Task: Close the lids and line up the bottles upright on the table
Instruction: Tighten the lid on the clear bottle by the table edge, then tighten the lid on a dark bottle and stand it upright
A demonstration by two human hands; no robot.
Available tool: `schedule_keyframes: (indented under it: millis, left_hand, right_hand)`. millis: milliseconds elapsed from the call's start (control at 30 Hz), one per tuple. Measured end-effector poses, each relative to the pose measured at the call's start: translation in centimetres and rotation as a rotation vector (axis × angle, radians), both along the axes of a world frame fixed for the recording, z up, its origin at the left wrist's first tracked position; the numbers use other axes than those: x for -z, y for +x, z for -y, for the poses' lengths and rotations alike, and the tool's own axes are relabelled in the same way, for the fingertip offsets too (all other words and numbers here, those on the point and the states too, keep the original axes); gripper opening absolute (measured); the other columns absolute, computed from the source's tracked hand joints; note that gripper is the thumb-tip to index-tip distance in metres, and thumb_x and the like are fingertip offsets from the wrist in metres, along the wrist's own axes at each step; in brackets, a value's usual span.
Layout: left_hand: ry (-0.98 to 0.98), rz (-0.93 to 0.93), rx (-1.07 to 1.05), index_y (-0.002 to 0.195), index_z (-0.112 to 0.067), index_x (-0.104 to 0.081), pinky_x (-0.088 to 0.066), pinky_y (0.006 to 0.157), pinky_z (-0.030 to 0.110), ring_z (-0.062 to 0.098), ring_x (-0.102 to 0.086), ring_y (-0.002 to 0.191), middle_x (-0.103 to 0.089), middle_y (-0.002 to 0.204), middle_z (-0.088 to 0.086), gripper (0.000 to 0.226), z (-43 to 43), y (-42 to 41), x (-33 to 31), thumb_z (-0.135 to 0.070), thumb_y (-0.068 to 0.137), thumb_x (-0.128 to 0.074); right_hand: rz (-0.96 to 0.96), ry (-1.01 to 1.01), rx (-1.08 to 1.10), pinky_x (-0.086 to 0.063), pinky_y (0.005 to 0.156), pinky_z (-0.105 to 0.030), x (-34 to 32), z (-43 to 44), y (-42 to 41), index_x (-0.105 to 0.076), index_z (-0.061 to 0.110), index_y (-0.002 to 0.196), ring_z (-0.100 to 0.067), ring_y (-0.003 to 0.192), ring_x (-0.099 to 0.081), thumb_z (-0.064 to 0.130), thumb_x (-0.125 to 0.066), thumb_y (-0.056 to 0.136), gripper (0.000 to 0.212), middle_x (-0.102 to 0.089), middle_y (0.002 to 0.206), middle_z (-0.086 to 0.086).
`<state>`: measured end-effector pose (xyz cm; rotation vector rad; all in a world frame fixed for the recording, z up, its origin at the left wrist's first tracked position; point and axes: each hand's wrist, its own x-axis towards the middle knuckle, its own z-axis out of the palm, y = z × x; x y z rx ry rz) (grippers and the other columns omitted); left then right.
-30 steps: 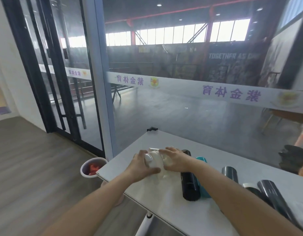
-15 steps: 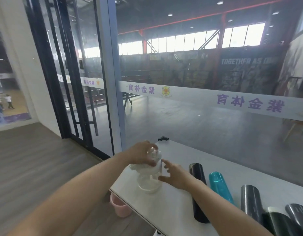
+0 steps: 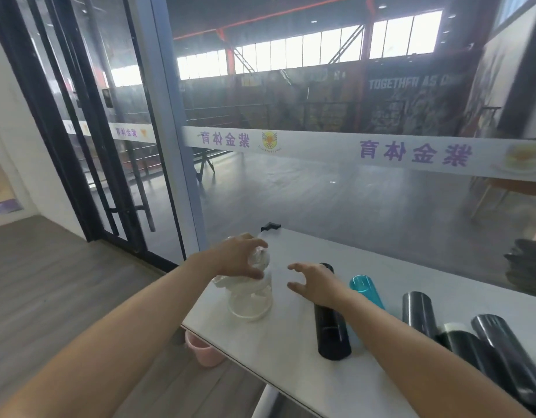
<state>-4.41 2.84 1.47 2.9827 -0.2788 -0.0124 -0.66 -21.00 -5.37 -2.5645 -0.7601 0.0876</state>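
White bench (image 3: 290, 357) runs across the lower right of our view, with a pink bin (image 3: 201, 351) on the wooden floor under its left edge. Closest to us on the right, three dark bottles (image 3: 471, 354) lie on their sides, packed close together. Left of those a black bottle (image 3: 331, 333) also lies flat, and a teal bottle (image 3: 366, 289) lies just beside it on the right.

Bit further out, the clear bottle (image 3: 251, 300) stands upright near the bench's left edge. Our left grip (image 3: 239, 260) is curled over its whitish top, holding it from above. Can't tell if that lid is fully closed, our fingers cover it. Our right grip (image 3: 316, 283) hangs over the far end of the black bottle with fingers spread, holding nothing, apart from the clear bottle.

At the far left corner of the bench sits a small black clip (image 3: 270, 227). Behind that we've got a glass wall with a white banner (image 3: 321, 146) carrying purple lettering, and a big hall with high windows beyond.
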Motion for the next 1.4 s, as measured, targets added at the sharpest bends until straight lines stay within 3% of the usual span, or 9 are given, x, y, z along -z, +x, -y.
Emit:
schedule_keyframes:
  millis: [133, 267, 400, 567, 767, 933, 1067, 1233, 1400]
  left_hand:
    - [0.165, 0.268, 0.055, 0.138, -0.033, -0.048, -0.023, 0.118, 0.045, 0.023, -0.037, 0.138, -0.047, 0.145, -0.005, 0.063, 3.0, -1.6, 1.1, -0.062, 0.083, -0.063]
    - [0.013, 0.511, 0.200, 0.120, -0.029, -0.060, -0.041, 0.107, 0.037, 0.015, -0.051, 0.123, -0.059, 0.128, -0.007, 0.037, 8.0, -5.2, 4.1, -0.053, 0.092, -0.055]
    - [-0.323, 0.241, 0.121, 0.111, -0.023, -0.063, -0.051, 0.081, 0.032, 0.019, -0.062, 0.094, -0.062, 0.109, -0.003, 0.025, 12.3, -8.2, 9.3, -0.038, 0.091, -0.061]
    - [-0.704, 0.005, -0.166, 0.122, -0.027, -0.063, -0.051, 0.091, 0.025, 0.011, -0.065, 0.100, -0.068, 0.112, -0.005, 0.034, 13.2, -9.0, 12.8, -0.038, 0.090, -0.065]
    - [-0.996, -0.123, -0.234, 0.120, -0.034, -0.064, -0.058, 0.089, 0.039, 0.012, -0.071, 0.094, -0.074, 0.103, -0.002, 0.042, 12.9, -9.0, 13.9, -0.041, 0.079, -0.069]
    - [-0.920, -0.063, -0.141, 0.131, -0.033, -0.061, -0.054, 0.091, 0.026, 0.004, -0.069, 0.097, -0.070, 0.111, -0.006, 0.057, 12.3, -9.6, 11.7, -0.031, 0.077, -0.078]
    - [-0.874, 0.034, -0.071, 0.133, -0.031, -0.059, -0.048, 0.074, 0.008, 0.000, -0.070, 0.091, -0.067, 0.119, -0.008, 0.056, 11.8, -9.0, 8.1, -0.019, 0.081, -0.076]
    - [-0.743, 0.113, 0.089, 0.134, -0.029, -0.058, -0.054, 0.085, 0.023, 0.005, -0.070, 0.085, -0.057, 0.126, -0.015, 0.063, 11.5, -7.6, 3.8, -0.020, 0.076, -0.080]
    - [-0.615, 0.198, 0.086, 0.122, -0.041, -0.064, -0.052, 0.076, 0.023, 0.004, -0.066, 0.076, -0.068, 0.095, -0.020, 0.049, 11.1, -4.1, -0.2, -0.026, 0.076, -0.077]
  right_hand:
    - [0.032, -0.028, 0.049, -0.051, 0.101, -0.037, -0.6, 2.9, -1.8, -0.050, 0.028, 0.142, -0.021, 0.116, -0.059, 0.045, -0.062, 0.094, 0.052, -0.059, 0.135, -0.001]
    - [0.030, -0.031, 0.088, -0.051, 0.099, -0.035, 0.1, 5.2, -4.7, -0.053, 0.024, 0.140, -0.023, 0.117, -0.059, 0.040, -0.062, 0.095, 0.049, -0.055, 0.139, 0.000]
    - [0.002, -0.061, 0.050, -0.050, 0.100, -0.032, 2.0, 6.1, -6.7, -0.065, 0.021, 0.126, -0.021, 0.113, -0.061, 0.019, -0.057, 0.099, 0.029, -0.058, 0.128, 0.002]
    - [-0.103, 0.041, 0.148, -0.047, 0.100, -0.026, 3.6, 6.9, -8.9, -0.055, 0.019, 0.139, -0.023, 0.120, -0.059, 0.015, -0.050, 0.101, 0.039, -0.058, 0.134, -0.005]
    - [-0.351, 0.293, 0.251, -0.056, 0.096, -0.037, 4.7, 6.3, -10.3, -0.043, 0.034, 0.145, -0.022, 0.115, -0.063, 0.034, -0.054, 0.100, 0.047, -0.062, 0.134, -0.006]
    - [-0.555, 0.593, 0.270, -0.060, 0.087, -0.036, 3.1, 6.5, -10.2, -0.047, 0.034, 0.142, -0.023, 0.102, -0.068, 0.022, -0.059, 0.095, 0.050, -0.065, 0.118, -0.009]
    - [-0.444, 0.586, 0.161, -0.057, 0.094, -0.036, 0.5, 7.8, -9.3, -0.043, 0.030, 0.148, -0.023, 0.096, -0.072, 0.017, -0.068, 0.090, 0.065, -0.071, 0.106, -0.013]
    - [-0.174, 0.366, 0.046, -0.052, 0.089, -0.021, -3.4, 8.8, -8.3, -0.046, 0.031, 0.142, -0.009, 0.093, -0.069, 0.030, -0.075, 0.087, 0.062, -0.073, 0.102, 0.006]
    - [-0.040, 0.352, 0.067, -0.056, 0.084, -0.027, -6.5, 8.0, -5.6, -0.058, 0.028, 0.128, -0.015, 0.090, -0.068, 0.026, -0.069, 0.091, 0.038, -0.072, 0.102, 0.004]
